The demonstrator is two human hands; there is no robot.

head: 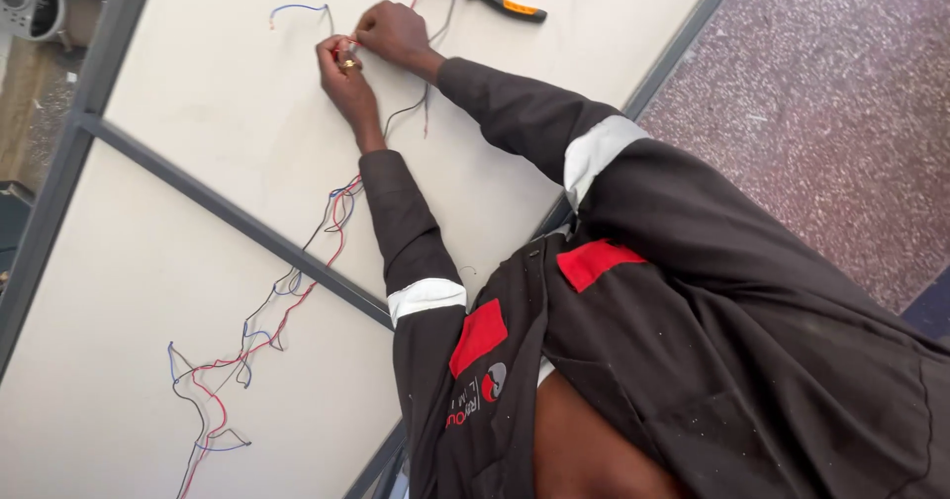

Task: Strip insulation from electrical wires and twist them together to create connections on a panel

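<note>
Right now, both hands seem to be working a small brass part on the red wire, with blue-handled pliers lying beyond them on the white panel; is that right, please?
Not quite: the pliers have orange and black handles, not blue. The head view shows them lying beyond the hands on the white panel. The rest stands: the left hand and right hand meet at a small brass part on the red wire.

One pair of pliers (500,1) with orange handles. One long bunch of red, blue and black wires (259,333). Two hands: left hand (339,72), right hand (393,32).
</note>
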